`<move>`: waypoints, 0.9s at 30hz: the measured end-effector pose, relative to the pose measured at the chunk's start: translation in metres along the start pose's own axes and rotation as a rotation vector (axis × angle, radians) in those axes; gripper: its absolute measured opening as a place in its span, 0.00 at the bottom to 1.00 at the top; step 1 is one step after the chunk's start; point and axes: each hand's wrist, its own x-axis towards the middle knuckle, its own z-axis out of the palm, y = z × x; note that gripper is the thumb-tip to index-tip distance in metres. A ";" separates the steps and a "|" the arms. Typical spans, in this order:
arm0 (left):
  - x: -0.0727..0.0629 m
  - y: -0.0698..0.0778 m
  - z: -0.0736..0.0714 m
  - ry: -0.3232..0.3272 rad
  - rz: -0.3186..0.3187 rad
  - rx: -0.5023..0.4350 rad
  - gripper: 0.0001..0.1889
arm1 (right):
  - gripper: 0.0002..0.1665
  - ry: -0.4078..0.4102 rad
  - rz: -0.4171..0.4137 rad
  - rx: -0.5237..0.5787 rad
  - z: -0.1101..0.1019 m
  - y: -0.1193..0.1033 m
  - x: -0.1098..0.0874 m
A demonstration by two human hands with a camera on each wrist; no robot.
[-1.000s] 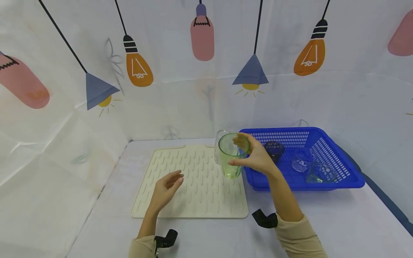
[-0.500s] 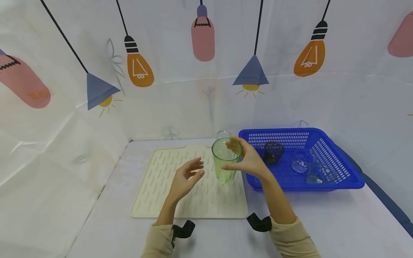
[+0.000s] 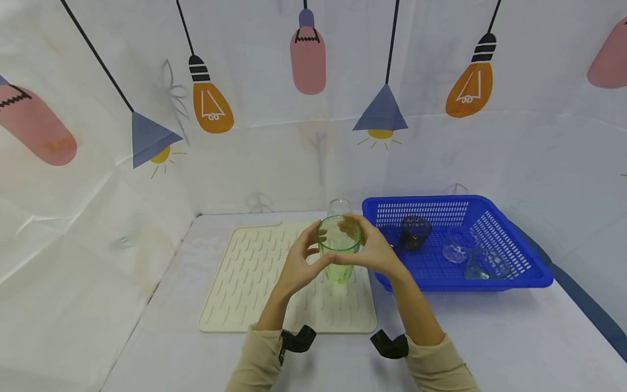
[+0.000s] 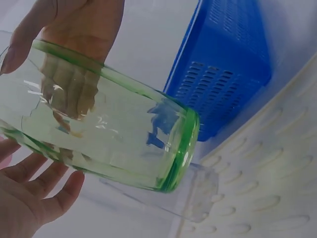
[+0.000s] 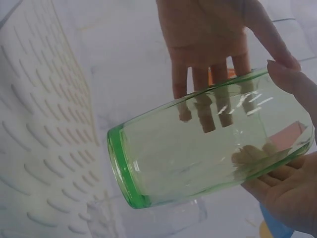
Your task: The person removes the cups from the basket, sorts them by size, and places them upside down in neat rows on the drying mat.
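Note:
A tall green-tinted drinking glass [image 3: 339,275] is held upright over the right part of the cream ridged mat [image 3: 245,283]. My right hand [image 3: 376,251] grips its right side near the rim, thumb in front and fingers behind. From the left, my left hand [image 3: 296,268] curls round the same glass, its thumb meeting the right thumb at the front. In the right wrist view, the left fingers [image 5: 203,106] show through the glass wall. A clear drinking glass [image 3: 339,206] stands behind it at the mat's back right, mostly hidden in the head view.
A blue slotted basket [image 3: 441,284] sits right of the mat. Inside are a dark cup [image 3: 415,233], a clear glass cup [image 3: 459,246] and a bluish glass [image 3: 486,265] lying on its side. A white sheet printed with lamps [image 3: 274,163] hangs behind the table.
My left hand has moved right and up from over the mat to the green glass and now holds it too. My right hand has brought the glass slightly left and nearer.

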 end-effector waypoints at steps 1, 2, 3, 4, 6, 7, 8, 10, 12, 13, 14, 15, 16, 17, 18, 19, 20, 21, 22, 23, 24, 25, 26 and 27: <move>0.001 0.002 0.001 -0.001 -0.007 0.018 0.39 | 0.51 0.001 -0.011 -0.006 0.000 0.000 0.000; 0.002 0.003 0.002 -0.007 -0.011 0.036 0.40 | 0.50 0.003 -0.021 -0.014 0.000 0.000 -0.001; 0.003 0.004 0.002 -0.012 -0.017 0.054 0.42 | 0.49 0.006 -0.031 -0.019 0.001 0.000 -0.001; 0.004 0.004 0.003 -0.017 -0.019 0.067 0.44 | 0.48 0.009 -0.043 -0.018 0.001 0.001 -0.002; 0.005 0.006 0.004 -0.023 -0.029 0.086 0.46 | 0.47 0.016 -0.057 -0.026 0.001 0.001 -0.002; 0.006 0.007 0.004 -0.026 -0.037 0.087 0.46 | 0.47 0.021 -0.062 -0.032 0.001 0.002 -0.002; 0.007 0.008 0.005 -0.030 -0.050 0.089 0.46 | 0.47 0.024 -0.065 -0.037 0.002 0.002 -0.002; 0.009 0.009 0.006 -0.038 -0.081 0.091 0.46 | 0.47 0.034 -0.071 -0.045 0.002 0.003 -0.002; 0.010 0.010 0.007 -0.034 -0.086 0.092 0.45 | 0.48 0.044 -0.077 -0.054 0.003 0.004 -0.003; 0.011 0.010 0.007 -0.039 -0.094 0.094 0.45 | 0.48 0.048 -0.079 -0.057 0.003 0.005 -0.003; 0.011 0.010 0.007 -0.038 -0.095 0.097 0.45 | 0.48 0.053 -0.081 -0.057 0.003 0.005 -0.004; 0.012 0.009 0.008 -0.034 -0.089 0.100 0.45 | 0.48 0.059 -0.085 -0.056 0.003 0.005 -0.004; 0.012 0.010 0.008 -0.025 -0.078 0.102 0.45 | 0.48 0.063 -0.085 -0.056 0.003 0.006 -0.004; 0.012 0.010 0.009 -0.017 -0.070 0.101 0.46 | 0.48 0.067 -0.084 -0.057 0.004 0.006 -0.005; 0.012 0.010 0.010 -0.014 -0.078 0.096 0.47 | 0.49 0.071 -0.082 -0.057 0.004 0.005 -0.005; 0.013 0.010 0.010 -0.009 -0.086 0.091 0.48 | 0.49 0.075 -0.081 -0.059 0.005 0.005 -0.005; 0.013 0.010 0.012 0.000 -0.087 0.084 0.49 | 0.49 0.080 -0.080 -0.061 0.006 0.005 -0.005; 0.013 0.011 0.013 0.005 -0.093 0.077 0.50 | 0.49 0.085 -0.076 -0.064 0.007 0.005 -0.006; 0.013 0.012 0.014 0.009 -0.104 0.071 0.51 | 0.50 0.089 -0.071 -0.071 0.008 0.005 -0.006; 0.014 0.013 0.015 0.013 -0.116 0.069 0.52 | 0.50 0.094 -0.067 -0.078 0.009 0.005 -0.006; 0.014 0.014 0.016 0.017 -0.128 0.070 0.52 | 0.50 0.100 -0.063 -0.085 0.009 0.005 -0.006; 0.014 0.015 0.017 0.020 -0.135 0.072 0.52 | 0.50 0.106 -0.062 -0.096 0.010 0.005 -0.007; 0.015 0.016 0.018 0.024 -0.141 0.080 0.52 | 0.50 0.111 -0.061 -0.104 0.011 0.005 -0.007; 0.016 0.017 0.019 0.029 -0.146 0.093 0.51 | 0.50 0.113 -0.064 -0.113 0.011 0.006 -0.007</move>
